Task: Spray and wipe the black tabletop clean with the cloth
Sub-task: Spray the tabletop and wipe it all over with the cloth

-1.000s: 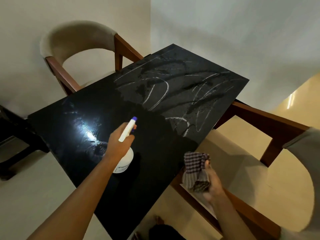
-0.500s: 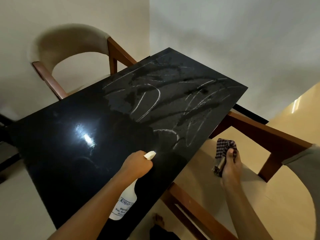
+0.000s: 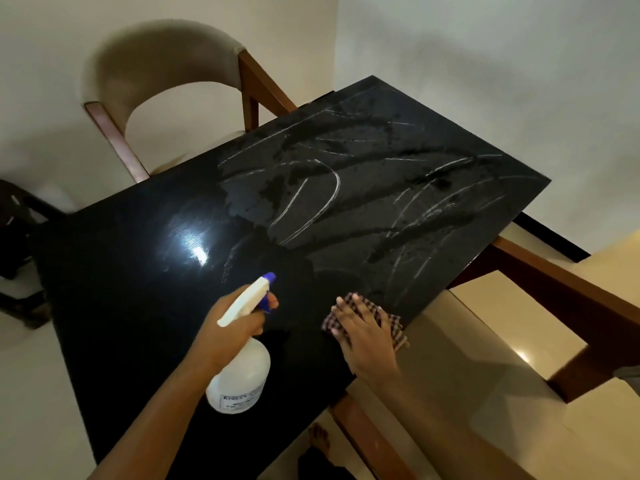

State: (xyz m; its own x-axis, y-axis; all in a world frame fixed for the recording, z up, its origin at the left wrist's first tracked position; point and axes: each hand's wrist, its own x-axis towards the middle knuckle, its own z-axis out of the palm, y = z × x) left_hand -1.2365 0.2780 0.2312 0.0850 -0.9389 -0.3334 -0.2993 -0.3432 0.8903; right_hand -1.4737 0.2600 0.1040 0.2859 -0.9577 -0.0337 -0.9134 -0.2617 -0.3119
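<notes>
The black tabletop (image 3: 138, 289) runs diagonally across the view, its far half covered in wet streaks and white smears (image 3: 363, 195). My left hand (image 3: 235, 323) grips the neck of a white spray bottle (image 3: 242, 375) with a blue nozzle, held upright over the near part of the table. My right hand (image 3: 363, 330) lies flat with straight fingers on a checked cloth (image 3: 394, 329), pressing it onto the tabletop near the right edge.
A beige chair with a wooden frame (image 3: 166, 64) stands at the table's far left side. Another wooden chair frame (image 3: 554, 289) sits along the right edge. A dark piece of furniture (image 3: 17, 254) is at the left. My foot (image 3: 318, 438) shows below the table.
My right hand brought the cloth from beside the table onto the tabletop and flattened on it. My left hand lifted the spray bottle upright over the near part.
</notes>
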